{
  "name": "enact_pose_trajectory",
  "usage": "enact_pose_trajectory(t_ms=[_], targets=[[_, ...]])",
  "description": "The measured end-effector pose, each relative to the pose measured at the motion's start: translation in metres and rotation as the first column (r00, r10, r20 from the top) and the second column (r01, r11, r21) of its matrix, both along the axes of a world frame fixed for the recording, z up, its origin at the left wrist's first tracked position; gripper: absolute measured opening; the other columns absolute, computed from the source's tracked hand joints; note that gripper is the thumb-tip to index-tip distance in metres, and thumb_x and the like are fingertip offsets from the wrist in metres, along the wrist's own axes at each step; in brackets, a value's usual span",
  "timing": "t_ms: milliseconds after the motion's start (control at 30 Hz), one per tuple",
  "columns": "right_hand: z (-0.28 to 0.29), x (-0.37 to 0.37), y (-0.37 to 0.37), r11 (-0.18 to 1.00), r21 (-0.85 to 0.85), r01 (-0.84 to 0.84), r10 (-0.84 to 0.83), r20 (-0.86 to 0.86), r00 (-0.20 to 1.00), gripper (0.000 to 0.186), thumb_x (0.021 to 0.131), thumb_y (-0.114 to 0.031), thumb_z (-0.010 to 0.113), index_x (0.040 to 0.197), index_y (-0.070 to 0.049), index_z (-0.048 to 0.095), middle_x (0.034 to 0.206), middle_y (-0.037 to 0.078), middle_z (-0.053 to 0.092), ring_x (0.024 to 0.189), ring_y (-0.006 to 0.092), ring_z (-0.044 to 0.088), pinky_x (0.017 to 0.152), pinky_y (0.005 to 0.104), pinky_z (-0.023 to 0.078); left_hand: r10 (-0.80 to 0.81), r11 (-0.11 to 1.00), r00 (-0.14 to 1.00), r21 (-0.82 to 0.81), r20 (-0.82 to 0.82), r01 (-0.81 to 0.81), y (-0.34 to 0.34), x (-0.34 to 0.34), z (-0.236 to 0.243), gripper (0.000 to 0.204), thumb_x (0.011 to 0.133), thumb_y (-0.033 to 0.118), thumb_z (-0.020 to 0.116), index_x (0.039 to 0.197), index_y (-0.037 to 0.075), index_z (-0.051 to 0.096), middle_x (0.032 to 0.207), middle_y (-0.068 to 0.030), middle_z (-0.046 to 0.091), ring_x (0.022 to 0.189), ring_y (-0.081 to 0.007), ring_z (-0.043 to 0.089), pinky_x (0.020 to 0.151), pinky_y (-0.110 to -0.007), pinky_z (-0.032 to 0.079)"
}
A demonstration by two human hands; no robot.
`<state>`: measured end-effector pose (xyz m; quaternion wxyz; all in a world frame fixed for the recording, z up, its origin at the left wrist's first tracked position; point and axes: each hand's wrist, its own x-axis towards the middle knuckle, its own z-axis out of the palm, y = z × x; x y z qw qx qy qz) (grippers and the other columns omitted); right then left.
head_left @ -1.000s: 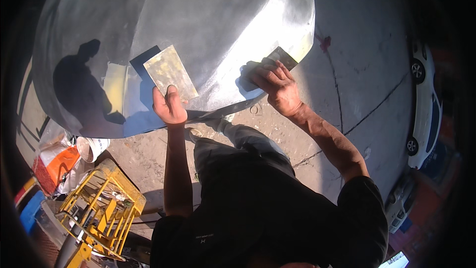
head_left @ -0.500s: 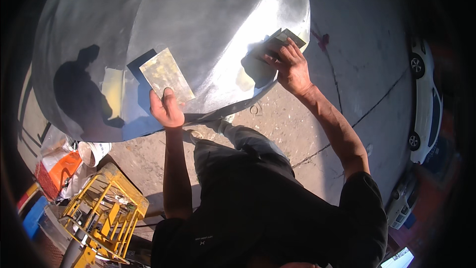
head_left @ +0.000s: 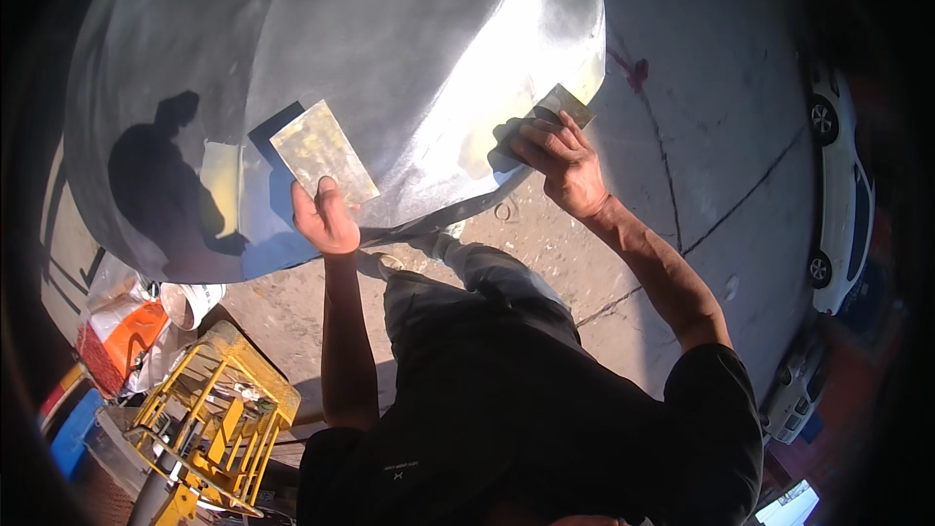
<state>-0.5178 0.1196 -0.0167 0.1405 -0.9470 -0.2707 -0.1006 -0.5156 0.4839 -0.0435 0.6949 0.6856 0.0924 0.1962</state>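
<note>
A large grey curved car panel (head_left: 351, 29), like a hood, spreads ahead of me. My left hand (head_left: 328, 224) grips the lower end of a flat rectangular plate (head_left: 321, 144) smeared with pale yellow filler, its thumb on top. The plate casts a shadow on the panel. At the panel's right edge, my right hand (head_left: 568, 168) is closed on a thin, dark putty spreader (head_left: 570, 104), fingers laid across it. Whether the spreader's edge touches the surface is hard to see. Yellowish filler (head_left: 477, 143) lies beside those fingers, and another yellow patch (head_left: 221, 185) is left of the plate.
A yellow metal rack (head_left: 219, 419) stands at the lower left, near a white bucket (head_left: 195, 302) and an orange-and-white bag (head_left: 134, 333). White cars (head_left: 840, 195) are parked at the far right on cracked concrete (head_left: 701, 166). My shadow falls across the panel's left side.
My right hand has drawn the putty spreader nearer to me along the panel's right edge, and the spreader's tilt has changed. My left hand and the plate have hardly moved.
</note>
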Motion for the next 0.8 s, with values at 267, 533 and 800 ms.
enact_pose_trajectory(t_ms=[267, 533, 800], targets=[[0.014, 0.001, -0.013, 0.998, -0.05, -0.044, 0.047, 0.043, 0.998, 0.052, 0.073, 0.001, 0.069, 0.12, -0.021, 0.078, 0.127, 0.003, 0.066, 0.126, 0.024, 0.061, 0.123, 0.0548, 0.037, 0.023, 1.0, 0.999, 0.016, 0.038, -0.023, -0.004, 0.004, 0.003, 0.017, 0.099, 0.011, 0.057, 0.103, -0.006, 0.057, 0.082, -0.0086, 0.066, 0.061, -0.0109, 0.058, 0.048, -0.027, 0.05], [0.011, 0.046, 0.008, 0.996, -0.077, -0.052, 0.055, 0.048, 0.997, 0.052, 0.076, -0.007, 0.069, 0.126, -0.021, 0.075, 0.125, 0.004, 0.064, 0.125, 0.0265, 0.06, 0.124, 0.052, 0.037, 0.013, 1.0, 0.999, 0.021, 0.03, -0.014, 0.003, 0.003, -0.01, 0.016, 0.099, 0.01, 0.056, 0.1, -0.005, 0.056, 0.077, -0.0068, 0.063, 0.06, -0.0109, 0.056, 0.049, -0.027, 0.048], [0.019, -0.098, 0.009, 0.995, -0.027, 0.1, -0.102, -0.077, 0.992, 0.047, 0.08, -0.002, 0.065, 0.12, -0.021, 0.079, 0.119, 0.002, 0.066, 0.118, 0.0226, 0.062, 0.117, 0.0525, 0.045, -0.008, 0.99, 1.0, 0.138, -0.008, 0.009, 0.013, -0.002, -0.015, 0.019, 0.098, 0.011, 0.057, 0.106, -0.006, 0.058, 0.086, -0.0079, 0.065, 0.066, -0.0141, 0.056, 0.055, -0.03, 0.05]])
